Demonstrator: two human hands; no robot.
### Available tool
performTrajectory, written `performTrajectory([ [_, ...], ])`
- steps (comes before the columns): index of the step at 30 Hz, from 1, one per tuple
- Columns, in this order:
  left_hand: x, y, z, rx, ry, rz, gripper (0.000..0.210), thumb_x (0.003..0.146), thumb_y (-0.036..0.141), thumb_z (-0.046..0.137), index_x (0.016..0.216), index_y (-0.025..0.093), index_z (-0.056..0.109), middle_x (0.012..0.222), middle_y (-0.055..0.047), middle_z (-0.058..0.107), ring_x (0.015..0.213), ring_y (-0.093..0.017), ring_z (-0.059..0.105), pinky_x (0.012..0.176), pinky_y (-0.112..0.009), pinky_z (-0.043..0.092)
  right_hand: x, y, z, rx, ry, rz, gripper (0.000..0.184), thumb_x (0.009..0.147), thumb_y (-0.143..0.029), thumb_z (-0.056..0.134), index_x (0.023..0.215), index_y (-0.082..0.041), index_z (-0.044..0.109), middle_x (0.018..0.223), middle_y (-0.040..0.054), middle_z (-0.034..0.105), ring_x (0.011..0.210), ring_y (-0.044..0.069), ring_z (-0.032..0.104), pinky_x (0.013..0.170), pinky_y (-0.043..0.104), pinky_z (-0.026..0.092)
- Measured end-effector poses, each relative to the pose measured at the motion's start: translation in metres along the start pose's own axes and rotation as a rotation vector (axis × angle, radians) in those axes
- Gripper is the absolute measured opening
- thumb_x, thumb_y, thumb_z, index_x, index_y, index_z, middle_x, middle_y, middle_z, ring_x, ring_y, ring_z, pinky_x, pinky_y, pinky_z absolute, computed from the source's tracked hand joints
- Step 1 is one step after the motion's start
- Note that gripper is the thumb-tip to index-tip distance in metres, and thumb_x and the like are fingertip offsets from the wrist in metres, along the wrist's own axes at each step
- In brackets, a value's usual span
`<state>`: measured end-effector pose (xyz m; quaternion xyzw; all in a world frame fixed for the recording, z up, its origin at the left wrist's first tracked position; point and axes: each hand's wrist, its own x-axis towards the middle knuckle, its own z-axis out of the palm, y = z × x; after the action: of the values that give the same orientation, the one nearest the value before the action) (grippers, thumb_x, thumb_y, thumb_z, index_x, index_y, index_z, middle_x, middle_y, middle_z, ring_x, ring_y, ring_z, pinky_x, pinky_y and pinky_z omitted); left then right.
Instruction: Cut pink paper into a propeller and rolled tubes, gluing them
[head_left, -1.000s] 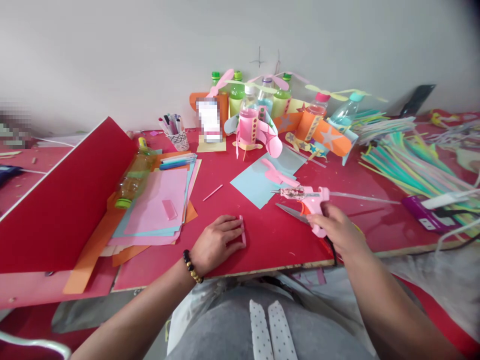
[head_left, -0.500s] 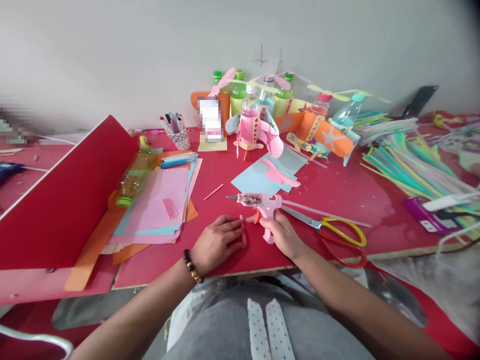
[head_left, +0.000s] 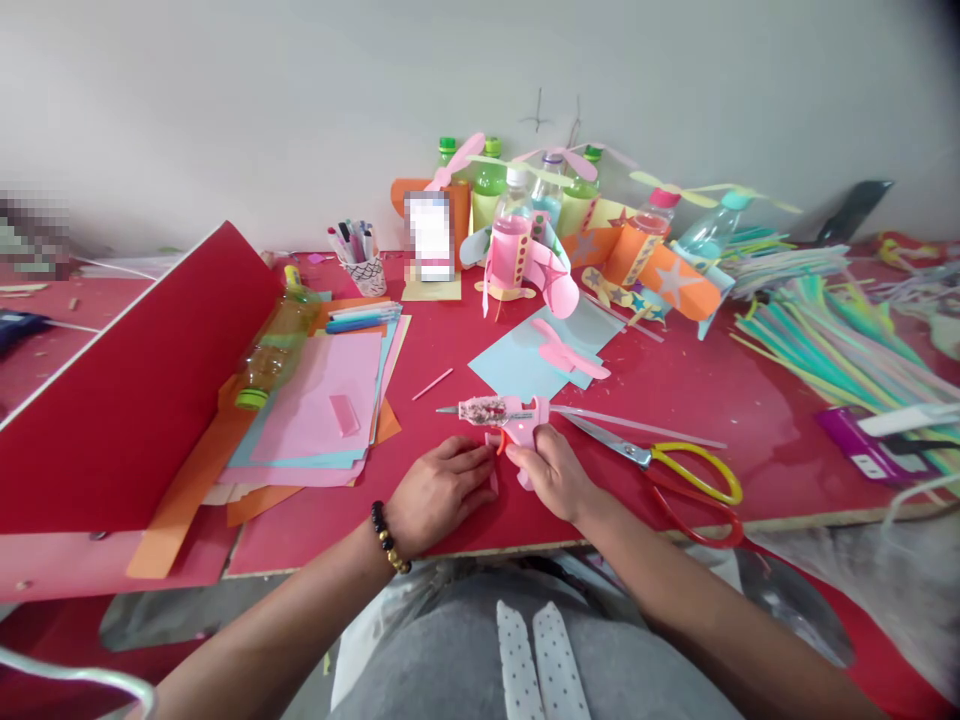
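Observation:
My right hand (head_left: 553, 472) is wrapped round the handle of a pink hot glue gun (head_left: 517, 412). The gun's metal nozzle points left, above the back of my left hand, and a clear glue stick (head_left: 645, 425) trails from its rear. Close by on the left, my left hand (head_left: 442, 492) rests low on the table, its bent fingers pinning a small pink paper strip (head_left: 493, 480). Those fingers partly cover the strip. Beyond the gun, a pink paper propeller (head_left: 566, 352) lies on light blue sheets (head_left: 510, 360).
Scissors (head_left: 652, 458) lie right of my right hand. Coloured paper sheets (head_left: 315, 400) and a plastic bottle (head_left: 274, 345) are on the left, beside a red board (head_left: 150, 390). Decorated bottle planes (head_left: 514, 250), a phone (head_left: 430, 235) and a pen cup (head_left: 364, 272) stand behind.
The glue gun has moved left and slightly down, nearer my left hand, its nozzle now further over that side. My left hand stays on the paper strip. The view has shifted slightly.

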<state>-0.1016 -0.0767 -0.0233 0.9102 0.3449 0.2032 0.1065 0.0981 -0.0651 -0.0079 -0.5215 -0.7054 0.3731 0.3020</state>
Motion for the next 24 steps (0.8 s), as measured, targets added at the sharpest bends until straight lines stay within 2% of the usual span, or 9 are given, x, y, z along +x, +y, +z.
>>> performTrajectory([
  [6, 0.0007, 0.0016, -0.0016, 0.025, 0.003, 0.001, 0.030, 0.086, 0.031, 0.050, 0.112, 0.017, 0.060, 0.117, -0.006, 0.061, 0.113, -0.023, 0.049, 0.092, -0.038, 0.047, 0.0028, -0.0030, 0.0007, -0.114, 0.048, -0.128, 0.020, 0.083, -0.025, 0.045, 0.094, -0.017, 0.059, 0.095, 0.0095, 0.064, 0.091, 0.024, 0.058, 0.079, 0.034, 0.046],
  [10, 0.0002, 0.0026, -0.0014, 0.039, -0.001, -0.009, 0.031, 0.087, 0.031, 0.050, 0.113, 0.017, 0.059, 0.119, -0.007, 0.060, 0.112, -0.022, 0.049, 0.092, -0.038, 0.047, 0.0040, -0.0037, 0.0007, -0.177, 0.053, -0.153, 0.017, 0.083, -0.025, 0.045, 0.089, -0.017, 0.058, 0.089, 0.0093, 0.064, 0.089, 0.024, 0.057, 0.077, 0.035, 0.045],
  [16, 0.0000, 0.0043, -0.0018, 0.068, 0.016, -0.012, 0.031, 0.086, 0.032, 0.050, 0.111, 0.016, 0.060, 0.117, -0.008, 0.060, 0.109, -0.023, 0.051, 0.090, -0.038, 0.049, 0.0043, -0.0022, 0.0021, -0.230, 0.032, -0.153, 0.016, 0.083, -0.024, 0.044, 0.083, -0.017, 0.058, 0.077, 0.0080, 0.063, 0.084, 0.024, 0.057, 0.076, 0.035, 0.044],
  [20, -0.0009, 0.0044, -0.0020, 0.075, 0.041, -0.026, 0.030, 0.086, 0.032, 0.050, 0.109, 0.016, 0.061, 0.114, -0.009, 0.062, 0.108, -0.022, 0.052, 0.088, -0.038, 0.050, 0.0043, -0.0016, 0.0023, -0.218, 0.044, -0.153, 0.017, 0.083, -0.025, 0.045, 0.088, -0.016, 0.059, 0.084, 0.0088, 0.064, 0.085, 0.024, 0.057, 0.077, 0.035, 0.043],
  [24, -0.0027, 0.0039, -0.0010, 0.076, 0.021, -0.025, 0.032, 0.087, 0.033, 0.049, 0.111, 0.015, 0.061, 0.115, -0.009, 0.062, 0.109, -0.022, 0.052, 0.090, -0.037, 0.049, 0.0030, -0.0019, -0.0006, -0.114, 0.024, -0.066, 0.019, 0.084, -0.027, 0.044, 0.088, -0.017, 0.060, 0.087, 0.0078, 0.063, 0.086, 0.022, 0.058, 0.079, 0.033, 0.044],
])
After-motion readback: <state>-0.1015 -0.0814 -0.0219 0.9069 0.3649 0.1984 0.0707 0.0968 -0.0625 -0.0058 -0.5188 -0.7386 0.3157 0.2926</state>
